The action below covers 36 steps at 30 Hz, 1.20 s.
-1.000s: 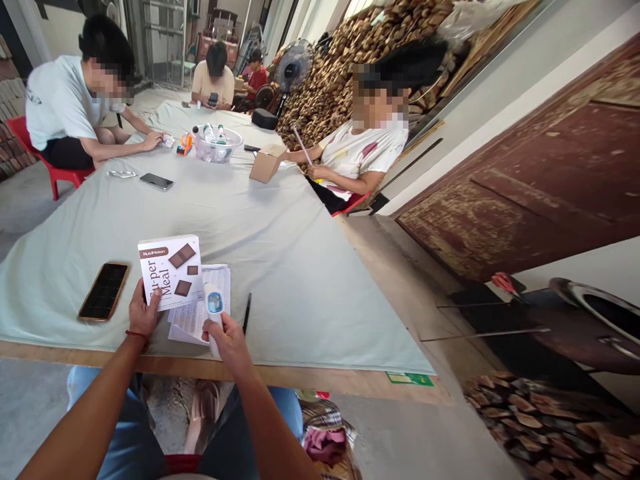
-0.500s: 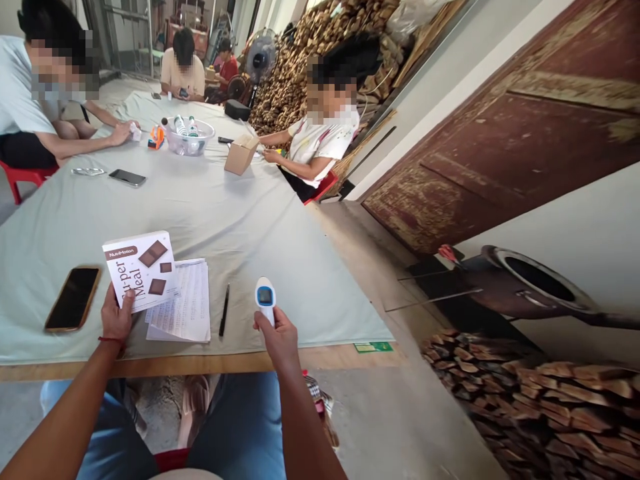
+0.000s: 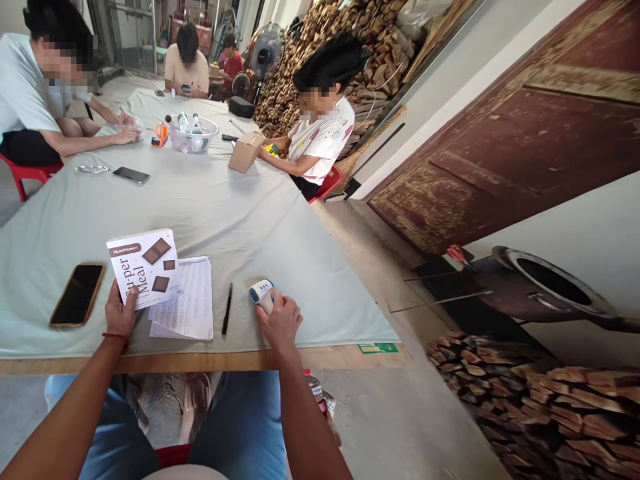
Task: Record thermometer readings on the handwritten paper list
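Observation:
My left hand [image 3: 121, 310] grips the lower left corner of a white box [image 3: 145, 267] printed with brown chocolate squares and the words "NutriMotion" and "Meal". The box is tilted above some handwritten sheets of paper [image 3: 193, 303]. My right hand [image 3: 281, 320] is closed round the handle of a white and blue infrared thermometer [image 3: 261, 292], which lies on its side at the tabletop. Between the papers and the thermometer lies a black pen [image 3: 227, 309]. A smartphone in a brown case [image 3: 77, 295] rests left of my left hand.
Farther up the cloth-covered table [image 3: 280, 240] are another phone [image 3: 131, 175], a clear plastic basin with bottles [image 3: 193, 141], an orange tape dispenser [image 3: 159, 135] and a cardboard box [image 3: 245, 152]. Several people sit around it. Split firewood [image 3: 575, 413] is stacked on the floor at right.
My right hand has rolled the thermometer from upright, its screen facing me, onto its side. The left hand holds the box much as before.

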{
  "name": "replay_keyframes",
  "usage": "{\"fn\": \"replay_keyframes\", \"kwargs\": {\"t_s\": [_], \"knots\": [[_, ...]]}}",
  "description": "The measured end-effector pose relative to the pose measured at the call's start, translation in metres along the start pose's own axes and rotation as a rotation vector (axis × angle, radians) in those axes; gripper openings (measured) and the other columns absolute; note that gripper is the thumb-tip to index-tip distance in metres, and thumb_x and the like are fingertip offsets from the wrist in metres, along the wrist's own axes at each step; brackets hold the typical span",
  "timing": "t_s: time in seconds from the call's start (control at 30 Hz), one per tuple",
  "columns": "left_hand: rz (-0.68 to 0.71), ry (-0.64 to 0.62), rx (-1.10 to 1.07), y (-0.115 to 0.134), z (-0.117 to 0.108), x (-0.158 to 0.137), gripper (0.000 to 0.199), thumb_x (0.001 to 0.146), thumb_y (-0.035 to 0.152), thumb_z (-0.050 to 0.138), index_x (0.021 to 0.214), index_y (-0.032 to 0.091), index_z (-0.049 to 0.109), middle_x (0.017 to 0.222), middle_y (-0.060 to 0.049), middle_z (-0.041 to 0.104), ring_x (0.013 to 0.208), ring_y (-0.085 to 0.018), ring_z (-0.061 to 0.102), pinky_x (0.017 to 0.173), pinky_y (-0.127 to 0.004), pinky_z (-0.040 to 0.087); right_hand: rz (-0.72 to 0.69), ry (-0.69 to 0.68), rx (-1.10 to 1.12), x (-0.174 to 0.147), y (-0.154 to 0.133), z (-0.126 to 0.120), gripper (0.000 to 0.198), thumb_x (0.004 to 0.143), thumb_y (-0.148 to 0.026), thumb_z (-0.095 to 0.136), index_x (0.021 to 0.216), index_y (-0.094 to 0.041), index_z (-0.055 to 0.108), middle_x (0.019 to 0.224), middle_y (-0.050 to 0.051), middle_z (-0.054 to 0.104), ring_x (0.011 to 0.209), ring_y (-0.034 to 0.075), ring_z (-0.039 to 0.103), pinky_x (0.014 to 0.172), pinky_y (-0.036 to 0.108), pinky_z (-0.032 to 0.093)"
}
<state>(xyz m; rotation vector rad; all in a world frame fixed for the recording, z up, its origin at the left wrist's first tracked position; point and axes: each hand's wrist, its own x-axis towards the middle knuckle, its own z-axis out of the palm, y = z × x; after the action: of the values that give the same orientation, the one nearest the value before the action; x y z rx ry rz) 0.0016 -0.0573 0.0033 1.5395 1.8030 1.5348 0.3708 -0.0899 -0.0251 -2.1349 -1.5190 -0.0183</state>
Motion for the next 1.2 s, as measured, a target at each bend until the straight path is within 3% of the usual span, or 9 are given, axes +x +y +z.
{"fn": "replay_keyframes", "kwargs": {"t_s": [0.07,0.2,0.3,0.5,0.7,0.9,1.03,1.13,1.2], "knots": [[0.014,-0.007,-0.001,0.0,0.0,0.0,0.057,0.086,0.065,0.05,0.116,0.017,0.061,0.106,-0.012,0.072,0.095,-0.028,0.068,0.084,-0.039,0.054,-0.148,0.038,0.1,-0.001,-0.011,0.006,0.036,0.091,-0.027,0.052,0.124,-0.018,0.064,0.116,0.018,0.061,0.109,0.031,0.054,0.091,0.044,0.042],[0.019,-0.018,-0.01,0.002,0.0,0.0,0.057,0.087,0.064,0.049,0.117,0.016,0.06,0.109,-0.013,0.072,0.097,-0.028,0.068,0.085,-0.039,0.054,-0.417,-0.157,0.183,0.004,-0.039,0.02,0.04,0.092,-0.011,0.04,0.115,-0.02,0.071,0.122,0.013,0.064,0.109,0.026,0.056,0.095,0.039,0.044],[0.002,-0.023,-0.017,0.002,0.0,-0.002,0.059,0.087,0.064,0.049,0.119,0.016,0.059,0.11,-0.014,0.072,0.098,-0.028,0.067,0.085,-0.039,0.054,-0.504,-0.266,0.063,0.009,-0.049,0.024,0.047,0.087,-0.003,0.041,0.119,-0.021,0.07,0.136,0.012,0.061,0.111,0.028,0.054,0.095,0.041,0.043],[-0.019,-0.031,-0.017,0.001,0.002,-0.003,0.06,0.086,0.066,0.049,0.118,0.016,0.059,0.109,-0.012,0.072,0.097,-0.027,0.068,0.085,-0.038,0.054,-0.653,-0.378,-0.027,0.011,-0.03,0.011,0.034,0.089,-0.005,0.05,0.106,-0.023,0.074,0.117,0.011,0.066,0.103,0.024,0.057,0.088,0.035,0.042],[0.004,-0.046,-0.03,0.003,0.001,-0.003,0.056,0.088,0.064,0.049,0.116,0.017,0.06,0.106,-0.012,0.072,0.094,-0.027,0.067,0.083,-0.038,0.053,-0.614,-0.409,-0.03,0.001,-0.012,-0.001,0.027,0.085,-0.004,0.055,0.094,-0.022,0.073,0.102,0.007,0.065,0.091,0.02,0.058,0.082,0.03,0.043],[-0.002,-0.038,-0.025,0.001,0.002,-0.004,0.056,0.088,0.063,0.049,0.117,0.016,0.059,0.107,-0.012,0.072,0.094,-0.027,0.067,0.083,-0.038,0.052,-0.581,-0.584,0.178,-0.004,-0.015,-0.033,0.023,0.09,-0.01,0.047,0.094,-0.021,0.066,0.095,0.006,0.063,0.089,0.02,0.059,0.083,0.032,0.046],[-0.02,-0.04,-0.026,0.001,0.002,-0.005,0.058,0.087,0.064,0.05,0.118,0.016,0.059,0.107,-0.012,0.072,0.094,-0.027,0.067,0.083,-0.038,0.052,-0.383,-0.591,0.585,-0.014,-0.028,-0.046,0.014,0.092,-0.031,0.049,0.089,-0.021,0.058,0.084,0.004,0.061,0.076,0.019,0.058,0.072,0.032,0.048],[-0.014,-0.038,-0.029,0.003,0.002,-0.005,0.058,0.087,0.065,0.049,0.117,0.015,0.059,0.106,-0.012,0.072,0.093,-0.027,0.067,0.082,-0.038,0.053,-0.139,-0.526,0.85,-0.03,-0.048,-0.035,0.026,0.084,-0.047,0.058,0.078,-0.022,0.053,0.068,0.0,0.056,0.064,0.017,0.054,0.063,0.03,0.047],[-0.005,-0.037,-0.028,0.004,0.002,-0.005,0.057,0.087,0.064,0.049,0.115,0.015,0.059,0.105,-0.012,0.072,0.093,-0.026,0.067,0.082,-0.038,0.052,0.01,-0.462,0.967,-0.044,-0.066,-0.021,0.028,0.074,-0.048,0.064,0.076,-0.022,0.053,0.063,-0.002,0.054,0.058,0.016,0.052,0.059,0.03,0.045]]}}
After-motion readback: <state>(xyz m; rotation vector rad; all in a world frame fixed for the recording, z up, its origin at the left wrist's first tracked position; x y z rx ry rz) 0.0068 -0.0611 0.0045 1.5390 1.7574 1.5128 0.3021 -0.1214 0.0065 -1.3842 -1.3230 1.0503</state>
